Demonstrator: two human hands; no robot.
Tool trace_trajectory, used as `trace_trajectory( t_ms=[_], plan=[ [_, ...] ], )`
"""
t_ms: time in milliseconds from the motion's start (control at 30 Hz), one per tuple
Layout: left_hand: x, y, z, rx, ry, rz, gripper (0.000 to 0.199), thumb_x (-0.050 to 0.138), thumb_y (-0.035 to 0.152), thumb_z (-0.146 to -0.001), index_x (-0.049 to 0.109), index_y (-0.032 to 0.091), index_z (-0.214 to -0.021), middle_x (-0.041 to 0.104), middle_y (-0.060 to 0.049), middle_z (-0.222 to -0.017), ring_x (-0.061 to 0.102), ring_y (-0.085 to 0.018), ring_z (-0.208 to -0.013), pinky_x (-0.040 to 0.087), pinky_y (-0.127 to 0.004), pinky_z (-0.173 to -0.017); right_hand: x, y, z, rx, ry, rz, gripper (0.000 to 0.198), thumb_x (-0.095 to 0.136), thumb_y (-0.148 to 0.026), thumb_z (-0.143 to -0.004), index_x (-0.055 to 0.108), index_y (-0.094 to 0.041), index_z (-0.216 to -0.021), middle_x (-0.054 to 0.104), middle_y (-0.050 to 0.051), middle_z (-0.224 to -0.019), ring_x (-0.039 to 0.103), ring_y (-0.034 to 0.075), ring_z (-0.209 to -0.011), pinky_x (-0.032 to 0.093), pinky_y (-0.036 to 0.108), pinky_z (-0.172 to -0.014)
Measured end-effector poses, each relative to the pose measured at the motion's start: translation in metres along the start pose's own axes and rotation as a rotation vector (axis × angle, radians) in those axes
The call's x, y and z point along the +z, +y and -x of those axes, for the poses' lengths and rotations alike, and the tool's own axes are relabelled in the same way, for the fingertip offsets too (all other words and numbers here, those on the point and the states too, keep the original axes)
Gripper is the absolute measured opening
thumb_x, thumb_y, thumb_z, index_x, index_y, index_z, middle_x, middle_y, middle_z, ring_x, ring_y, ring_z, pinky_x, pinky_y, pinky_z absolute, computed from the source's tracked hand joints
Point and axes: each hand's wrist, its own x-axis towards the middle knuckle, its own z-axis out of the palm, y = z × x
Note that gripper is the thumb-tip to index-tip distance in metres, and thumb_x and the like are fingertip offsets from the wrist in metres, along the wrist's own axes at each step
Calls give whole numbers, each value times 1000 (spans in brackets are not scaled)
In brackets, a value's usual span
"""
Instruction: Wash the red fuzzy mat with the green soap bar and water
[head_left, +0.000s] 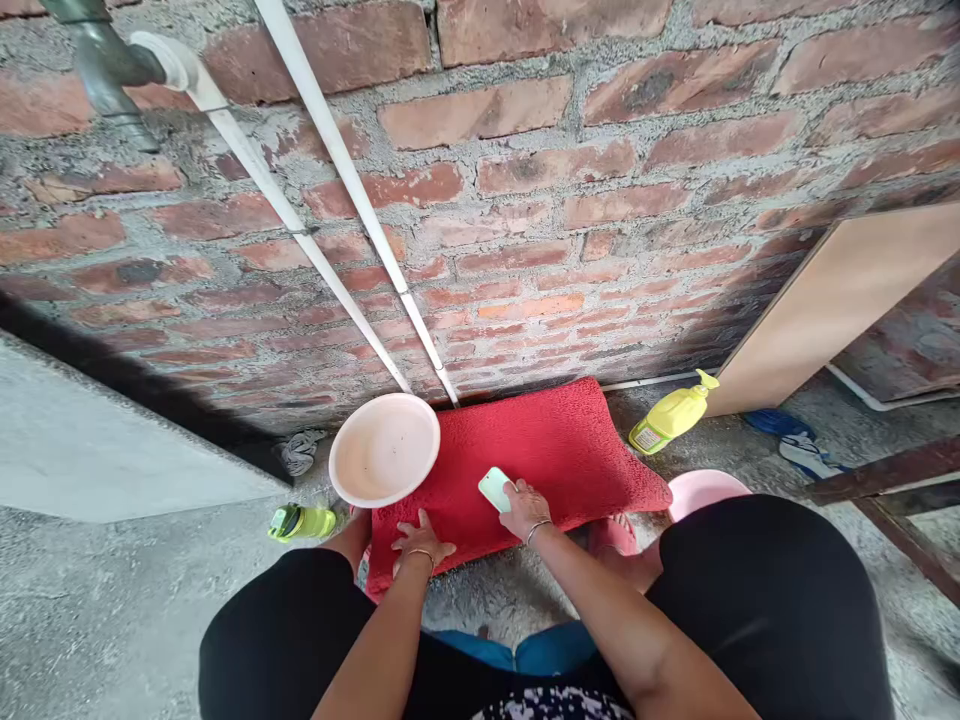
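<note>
A red mat (555,440) lies on the concrete floor against the brick wall. My left hand (420,541) rests flat on the mat's near left edge, fingers spread. My right hand (525,507) grips a pale green brush or bar (495,487) pressed on the mat near its middle. A pale pink basin (384,449) sits on the mat's left corner, just above my left hand. My knees in black fabric frame the bottom of the view.
A yellow squeeze bottle (673,414) lies right of the mat. A green bottle (301,522) lies at the left. A pink bowl (701,491) sits by my right knee. White pipes (337,165) run down the wall. A board (840,300) leans at right.
</note>
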Motion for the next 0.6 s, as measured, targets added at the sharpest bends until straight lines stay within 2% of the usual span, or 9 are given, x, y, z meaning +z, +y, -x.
trace_trajectory(
  t_ms=[133,267,333,400,467,600],
  plan=[
    [10,4,-12,2,62,19,112,71,60,-64,17,22,-154,8,-28,-159,25,-54,-138,43,-66,-93,-20,69,4,227,57,-28,48,63,-31,-74,57,-23,-121,57,10,-116,61,24,-101,44,32,-81],
    [10,13,-15,-15,104,8,115,68,68,-62,22,15,-153,16,-33,-155,29,-56,-135,38,-69,-96,-46,140,18,601,134,-150,51,60,-43,-79,54,-21,-125,57,13,-117,63,27,-100,47,36,-77],
    [10,17,-14,-29,105,47,113,68,68,-63,22,14,-152,15,-34,-155,27,-57,-135,43,-68,-91,-52,158,22,776,179,-239,55,59,-49,-79,52,-19,-126,57,16,-119,62,30,-103,48,38,-77],
    [11,20,-11,-50,106,91,111,68,66,-65,21,16,-153,11,-34,-156,24,-58,-136,48,-65,-84,-51,157,21,845,227,-305,59,59,-52,-79,52,-18,-126,58,17,-120,62,30,-104,48,38,-77],
    [10,23,-8,-83,113,112,110,70,64,-65,20,20,-152,7,-32,-157,23,-59,-136,49,-65,-81,-44,136,14,757,253,-303,58,60,-53,-78,52,-19,-124,59,14,-118,62,27,-101,48,36,-77],
    [5,28,-2,-113,109,78,103,73,59,-65,27,20,-149,12,-32,-156,28,-59,-133,43,-69,-87,-19,57,-3,253,156,-124,51,63,-42,-76,54,-23,-123,59,7,-115,61,21,-98,45,30,-80]
  ],
)
